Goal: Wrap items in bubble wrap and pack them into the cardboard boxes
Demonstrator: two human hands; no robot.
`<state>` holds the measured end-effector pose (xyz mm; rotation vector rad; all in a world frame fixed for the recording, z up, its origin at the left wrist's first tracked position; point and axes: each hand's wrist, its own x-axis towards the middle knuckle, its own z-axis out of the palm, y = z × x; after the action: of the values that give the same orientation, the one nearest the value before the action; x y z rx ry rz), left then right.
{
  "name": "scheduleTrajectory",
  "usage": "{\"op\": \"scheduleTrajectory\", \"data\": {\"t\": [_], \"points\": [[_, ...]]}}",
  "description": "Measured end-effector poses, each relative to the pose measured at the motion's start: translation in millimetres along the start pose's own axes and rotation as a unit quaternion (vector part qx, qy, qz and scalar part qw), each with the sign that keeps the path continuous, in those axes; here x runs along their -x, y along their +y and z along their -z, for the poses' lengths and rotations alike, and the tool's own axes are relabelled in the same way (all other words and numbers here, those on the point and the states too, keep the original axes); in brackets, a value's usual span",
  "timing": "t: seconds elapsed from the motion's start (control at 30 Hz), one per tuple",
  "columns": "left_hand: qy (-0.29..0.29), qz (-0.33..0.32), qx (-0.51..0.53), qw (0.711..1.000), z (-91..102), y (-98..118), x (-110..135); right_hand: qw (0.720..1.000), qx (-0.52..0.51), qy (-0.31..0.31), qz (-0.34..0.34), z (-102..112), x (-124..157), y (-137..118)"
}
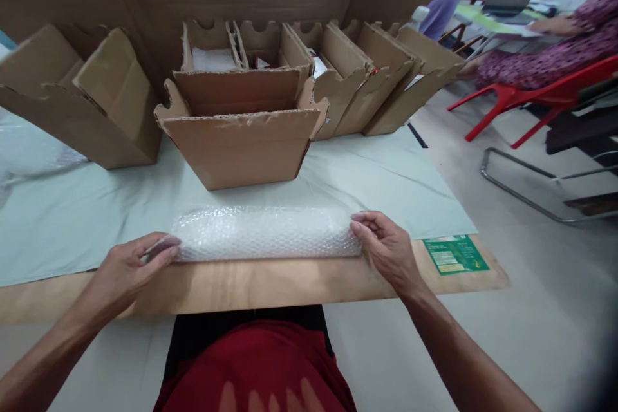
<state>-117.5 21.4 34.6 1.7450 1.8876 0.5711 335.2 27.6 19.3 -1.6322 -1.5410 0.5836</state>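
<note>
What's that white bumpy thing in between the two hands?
A long bubble-wrap roll lies there on the table; the left hand pinches one end and the right hand the other. The head view shows it.

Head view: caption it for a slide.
Left hand and right hand hold the ends of a bubble-wrap bundle before a cardboard box.

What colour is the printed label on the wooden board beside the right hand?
Green with pale print; the rectangular printed label shows best in the head view.

Head-worn camera, forward and down, close over left hand and right hand at the table edge.
</note>
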Motion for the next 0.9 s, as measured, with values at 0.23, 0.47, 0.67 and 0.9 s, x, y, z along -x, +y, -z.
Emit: {"op": "scheduleTrajectory", "data": {"t": [0.23,0.47,0.67,0.9], "points": [[0.029,-0.034,-0.135,0.99,-18.2,3.3,-16.4,0.957,0.254,0.013,0.139,-22.2,-7.0,19.2],[0.07,-0.054,-0.241,0.967,-16.9,-2.6,-19.2,0.952,0.277,-0.029,0.126,-20.7,-12.3,22.7],[0.06,-0.084,-0.146,0.984,-16.8,5.9,-20.1,0.983,0.146,-0.066,0.089,-19.6,-11.5,3.6],[0.154,-0.156,-0.217,0.951,-6.5,22.3,-19.3,0.977,-0.03,-0.209,-0.015,18.8,53.1,-24.6]]}}
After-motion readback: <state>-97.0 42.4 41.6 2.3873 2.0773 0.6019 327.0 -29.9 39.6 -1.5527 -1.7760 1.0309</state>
